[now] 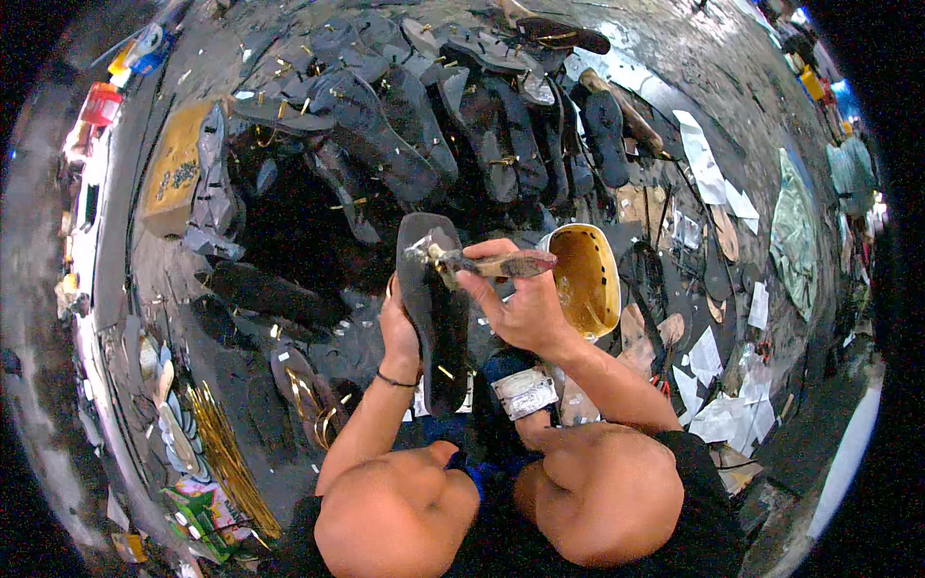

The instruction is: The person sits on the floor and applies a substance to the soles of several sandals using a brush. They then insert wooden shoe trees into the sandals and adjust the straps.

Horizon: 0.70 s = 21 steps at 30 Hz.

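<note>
A long black shoe sole (438,328) stands lengthwise in front of me, held along its left edge by my left hand (399,332), whose fingers go behind it. My right hand (520,303) grips the wooden handle of a brush (506,264). The brush's pale, clotted bristles rest on the upper part of the sole, where the surface looks wet. Just right of that hand is a white tub (585,279) with a yellow-brown inside. A short yellowish peg sticks out near the sole's lower end.
Many black soles (361,125) with small pegs lie in an arc beyond my hands. At the far left sits a yellow box (173,173) of small dark bits. Thin golden strips (231,462) lie at lower left, white paper scraps (708,356) and a green cloth (795,231) at right.
</note>
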### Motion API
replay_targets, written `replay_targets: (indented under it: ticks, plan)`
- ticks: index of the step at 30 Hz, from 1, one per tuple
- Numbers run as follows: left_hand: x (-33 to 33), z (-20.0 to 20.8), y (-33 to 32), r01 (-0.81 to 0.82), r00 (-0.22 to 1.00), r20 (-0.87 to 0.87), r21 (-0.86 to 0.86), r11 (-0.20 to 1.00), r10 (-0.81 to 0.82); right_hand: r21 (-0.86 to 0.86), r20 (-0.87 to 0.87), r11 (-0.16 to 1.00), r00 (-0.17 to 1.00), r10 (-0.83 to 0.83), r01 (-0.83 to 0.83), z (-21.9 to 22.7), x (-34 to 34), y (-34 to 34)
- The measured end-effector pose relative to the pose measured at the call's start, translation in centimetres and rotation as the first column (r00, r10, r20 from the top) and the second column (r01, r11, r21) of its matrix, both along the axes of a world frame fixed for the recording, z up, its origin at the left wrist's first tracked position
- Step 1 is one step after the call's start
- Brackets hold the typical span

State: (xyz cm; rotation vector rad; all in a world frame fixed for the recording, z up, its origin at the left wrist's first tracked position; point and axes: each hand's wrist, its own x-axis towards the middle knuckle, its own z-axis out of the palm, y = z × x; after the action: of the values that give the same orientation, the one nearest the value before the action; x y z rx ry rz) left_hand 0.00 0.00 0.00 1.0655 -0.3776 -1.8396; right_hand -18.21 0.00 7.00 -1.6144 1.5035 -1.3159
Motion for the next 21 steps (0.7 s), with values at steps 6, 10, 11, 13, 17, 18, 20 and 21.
replay_targets:
  ticks: [6, 10, 11, 13, 17, 18, 20, 21]
  plan:
    - [-1.0, 2.1, -0.5, -0.081, 0.981, 0.173, -0.038, 0.996, 0.086, -0.085, 0.005, 0.985, 0.989, 0.148, -0.147, 1.6, 0.2, 0.8]
    - [-1.9, 4.3, 0.7, 0.004, 0.973, 0.229, -0.062, 0.998, 0.011, -0.28, -0.153, 0.958, 0.982, -0.108, 0.062, 1.6, 0.1, -2.0]
    - [-1.2, 3.1, 0.8, -0.053, 0.984, 0.166, -0.069, 0.996, 0.063, -0.096, 0.032, 0.991, 0.996, -0.087, 0.09, 0.9, 0.0, -1.4]
    - [-0.3, 1.6, -0.7, -0.182, 0.983, 0.022, -0.105, 0.978, 0.185, -0.242, 0.051, 0.97, 0.998, 0.047, -0.033, 0.9, 1.9, 1.3]
    - [-2.5, 3.9, 1.4, -0.06, 0.89, 0.417, -0.292, 0.955, 0.183, -0.282, 0.029, 0.944, 0.985, -0.168, 0.169, 1.6, 1.0, -1.3]
    - [-2.5, 3.6, 0.8, -0.242, 0.921, 0.233, -0.284, 0.928, 0.311, -0.048, 0.08, 0.978, 0.977, -0.2, 0.204, 1.8, 0.8, -1.4]
    - [-1.1, 1.9, 0.0, -0.186, 0.943, 0.197, -0.358, 0.915, 0.268, 0.184, 0.503, 0.978, 0.845, -0.179, 0.098, 1.5, 2.8, 0.8]
    - [-0.2, 1.0, -0.3, -0.157, 0.954, 0.176, -0.39, 0.907, 0.241, 0.277, 0.674, 0.961, 0.711, -0.201, 0.009, 1.2, 3.3, 1.8]
